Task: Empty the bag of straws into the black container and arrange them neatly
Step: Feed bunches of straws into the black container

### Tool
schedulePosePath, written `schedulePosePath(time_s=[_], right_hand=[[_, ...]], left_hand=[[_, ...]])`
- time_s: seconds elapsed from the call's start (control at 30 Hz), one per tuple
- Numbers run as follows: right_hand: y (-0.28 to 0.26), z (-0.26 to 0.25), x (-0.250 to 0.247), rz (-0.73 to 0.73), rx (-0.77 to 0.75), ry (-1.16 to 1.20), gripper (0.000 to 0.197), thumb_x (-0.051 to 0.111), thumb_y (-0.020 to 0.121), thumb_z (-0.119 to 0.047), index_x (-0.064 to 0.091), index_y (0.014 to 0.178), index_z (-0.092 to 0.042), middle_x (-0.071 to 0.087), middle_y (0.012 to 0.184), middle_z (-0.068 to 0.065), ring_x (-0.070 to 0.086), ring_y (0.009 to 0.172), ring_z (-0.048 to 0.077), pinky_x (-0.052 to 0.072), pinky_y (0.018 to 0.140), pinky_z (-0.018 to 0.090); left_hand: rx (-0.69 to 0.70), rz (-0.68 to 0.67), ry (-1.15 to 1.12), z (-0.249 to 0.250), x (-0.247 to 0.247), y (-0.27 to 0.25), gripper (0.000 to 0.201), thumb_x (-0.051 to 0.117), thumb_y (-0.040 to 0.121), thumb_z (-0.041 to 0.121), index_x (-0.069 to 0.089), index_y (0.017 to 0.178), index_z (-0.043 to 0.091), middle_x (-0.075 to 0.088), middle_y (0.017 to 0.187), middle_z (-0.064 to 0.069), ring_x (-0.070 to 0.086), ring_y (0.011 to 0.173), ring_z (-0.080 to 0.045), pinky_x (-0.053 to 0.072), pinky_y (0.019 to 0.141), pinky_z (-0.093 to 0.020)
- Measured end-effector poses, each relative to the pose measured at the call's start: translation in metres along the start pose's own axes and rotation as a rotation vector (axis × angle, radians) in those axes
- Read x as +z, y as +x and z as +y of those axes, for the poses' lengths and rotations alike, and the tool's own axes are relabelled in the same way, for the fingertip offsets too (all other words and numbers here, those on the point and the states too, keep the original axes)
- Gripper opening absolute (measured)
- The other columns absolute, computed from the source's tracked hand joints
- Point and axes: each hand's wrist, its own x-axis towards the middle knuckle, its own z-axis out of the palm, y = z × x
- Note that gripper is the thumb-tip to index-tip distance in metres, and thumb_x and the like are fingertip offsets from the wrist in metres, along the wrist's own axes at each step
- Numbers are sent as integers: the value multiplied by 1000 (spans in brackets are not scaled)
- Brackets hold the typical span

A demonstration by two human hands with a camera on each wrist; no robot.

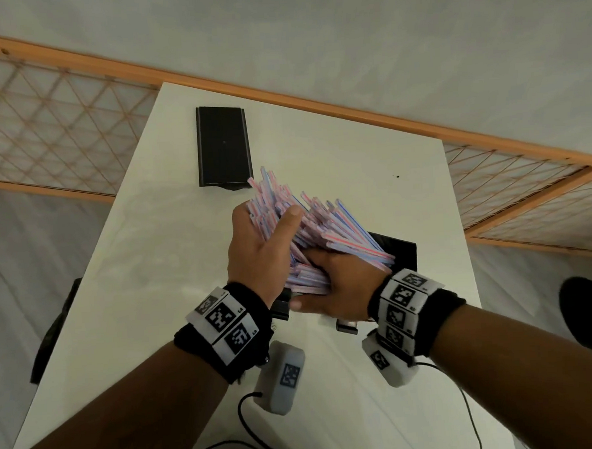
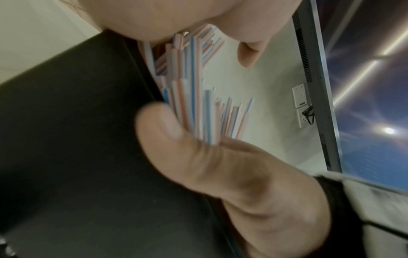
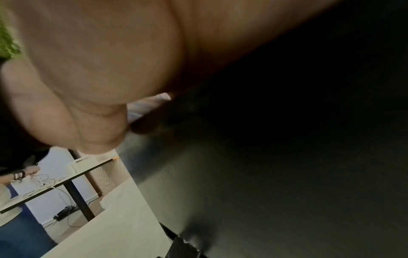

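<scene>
Both hands wrapped round straws (image 1: 308,230), held above container (image 1: 400,255) near table (image 1: 353,159) front edge. Left hand (image 1: 258,250) curled on bundle's left side, thumb across top; right hand (image 1: 342,283) cupping from below and right, fingers hidden under bundle, so exact curl can't tell. Bundle's long axis running diagonal: far ends fanned up-left toward lid (image 1: 223,145), near ends down-right, sticking out over container rim. Ends uneven, no bag seen. Container directly beneath grip, mostly hidden by hands; from left wrist view, dark wall just beside straws. Probably next: swing long axis in line w/ container's length, then lower. Right hand nearer container, left steering far ends. Risk: splayed tips catching rim, spilling onto table.
</scene>
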Motion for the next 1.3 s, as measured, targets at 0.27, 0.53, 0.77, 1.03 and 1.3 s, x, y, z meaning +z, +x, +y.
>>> schedulePosePath(time_s=[0.27,0.53,0.77,1.03,1.3], right_hand=[[9,-18,-2,44,104,-255,66,47,75,-86,42,65,-22,47,58,-3,45,54,12,38,57,30],[0,-2,7,102,56,-165,62,47,84,-78,57,98,-18,61,85,-2,60,85,21,46,78,31],[-43,9,-11,178,0,-146,37,74,78,-49,67,95,-17,67,87,-4,61,82,21,48,75,34],[-22,20,21,106,81,-148,45,65,84,-47,60,121,-22,65,118,1,58,111,26,47,92,32],[-15,22,24,127,137,-46,53,68,83,-50,54,131,-30,64,114,-7,63,108,22,42,85,22]], left_hand=[[2,59,40,1,-5,5,66,75,74,66,56,123,27,71,113,3,70,94,-3,58,90,-28],[32,34,61,-3,-4,4,73,69,68,69,59,125,26,74,111,9,72,102,-12,57,95,-48],[-16,7,-2,-5,-8,5,71,71,71,62,59,127,19,76,109,5,73,98,-11,57,97,-44],[31,22,-7,-10,-2,-2,56,62,83,52,54,126,17,72,105,10,68,88,4,51,80,-21],[14,12,8,-10,-5,-3,72,65,77,62,50,131,17,71,110,8,70,94,-2,56,88,-32]])
